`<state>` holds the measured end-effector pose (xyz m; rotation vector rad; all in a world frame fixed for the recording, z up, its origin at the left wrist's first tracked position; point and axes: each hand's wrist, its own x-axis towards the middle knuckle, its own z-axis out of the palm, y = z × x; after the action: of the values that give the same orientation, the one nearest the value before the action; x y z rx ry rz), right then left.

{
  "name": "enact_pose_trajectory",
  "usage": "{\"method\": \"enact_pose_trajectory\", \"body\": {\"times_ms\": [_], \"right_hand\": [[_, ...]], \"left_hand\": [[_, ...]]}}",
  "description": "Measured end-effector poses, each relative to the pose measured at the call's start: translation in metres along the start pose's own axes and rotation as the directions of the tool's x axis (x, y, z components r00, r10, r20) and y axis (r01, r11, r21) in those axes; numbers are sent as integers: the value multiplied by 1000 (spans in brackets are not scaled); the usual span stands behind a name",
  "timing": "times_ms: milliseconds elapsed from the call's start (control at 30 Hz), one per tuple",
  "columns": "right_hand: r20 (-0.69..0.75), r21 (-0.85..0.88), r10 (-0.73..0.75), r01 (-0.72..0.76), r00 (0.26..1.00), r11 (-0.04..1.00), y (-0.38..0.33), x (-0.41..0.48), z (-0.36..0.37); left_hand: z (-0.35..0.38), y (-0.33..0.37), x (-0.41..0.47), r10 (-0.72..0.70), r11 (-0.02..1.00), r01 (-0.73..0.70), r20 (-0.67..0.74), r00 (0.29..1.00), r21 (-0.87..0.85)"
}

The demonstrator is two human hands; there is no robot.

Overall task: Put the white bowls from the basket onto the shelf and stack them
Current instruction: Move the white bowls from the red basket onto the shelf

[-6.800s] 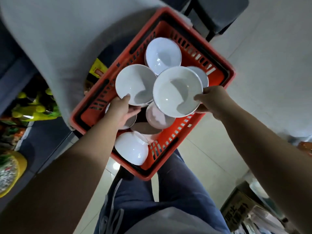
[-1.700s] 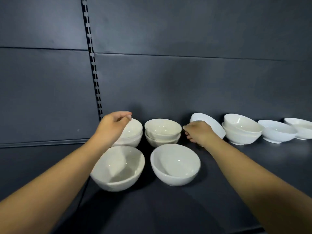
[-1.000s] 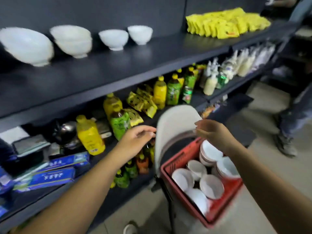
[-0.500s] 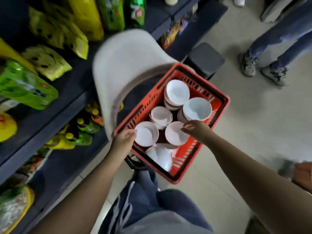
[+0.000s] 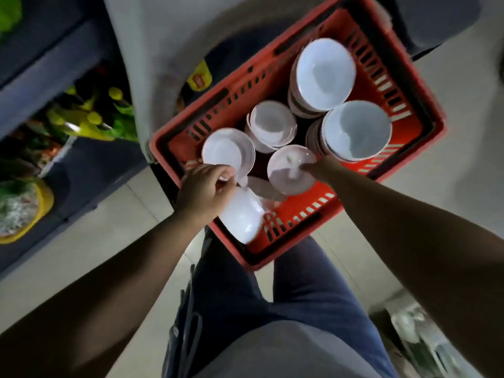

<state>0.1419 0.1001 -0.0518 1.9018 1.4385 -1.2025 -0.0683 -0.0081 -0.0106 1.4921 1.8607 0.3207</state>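
Observation:
A red basket [image 5: 409, 85] sits below me and holds several white bowls. Two stacks stand at its far right side, one [image 5: 324, 73] behind the other [image 5: 357, 130], and a smaller stack [image 5: 272, 124] is in the middle. My left hand [image 5: 204, 189] pinches the near rim of a single bowl [image 5: 227, 151] at the basket's left. My right hand [image 5: 316, 169] grips the right rim of a tilted bowl [image 5: 286, 175] in the centre. An overturned bowl [image 5: 241, 218] lies at the near corner, just under my left hand. The shelf with the stacked bowls is out of view.
The basket rests on a grey chair [image 5: 141, 36]. At the left, lower dark shelves [image 5: 68, 85] carry yellow and green bottles [image 5: 90, 118] and a yellow-rimmed pack [image 5: 19, 211]. My legs [image 5: 272, 296] are below the basket, and a box [image 5: 425, 336] stands at the bottom right.
My view swung from the shelf down to the basket. Both hands left the bowls on the shelf, dropped into the basket and closed on the rims of two bowls.

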Motion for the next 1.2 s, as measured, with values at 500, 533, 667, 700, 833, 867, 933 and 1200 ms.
{"method": "enact_pose_trajectory", "body": {"times_ms": [500, 533, 667, 700, 833, 867, 933, 1200], "right_hand": [[-39, -159, -79, 72, 996, 985, 8, 4, -10], [-39, -67, -68, 66, 997, 996, 10, -2, -13], [-107, 84, -123, 132, 987, 988, 17, -20, -38], [-133, 66, -158, 168, 978, 984, 18, -21, -42], [-174, 56, -195, 207, 965, 977, 22, -17, -47], [-186, 53, -193, 206, 963, 977, 23, -17, -47], [-203, 92, -190, 212, 960, 973, 26, -12, -47], [-176, 324, -94, 148, 980, 934, 27, -9, -51]], "left_hand": [[17, 8, 1, -106, 991, 80, -254, 961, -111], [16, 12, 4, -171, 972, 122, -246, 954, -201], [20, 10, 42, -283, 939, 251, -114, 952, -235], [21, 7, 54, -326, 928, 298, -98, 940, -224], [31, -9, 89, -516, 856, 511, -153, 843, -79], [35, -10, 91, -563, 826, 559, -172, 809, -76], [46, -10, 88, -661, 749, 657, -169, 731, -86], [58, -19, 98, -742, 664, 748, -143, 654, -24]]}}
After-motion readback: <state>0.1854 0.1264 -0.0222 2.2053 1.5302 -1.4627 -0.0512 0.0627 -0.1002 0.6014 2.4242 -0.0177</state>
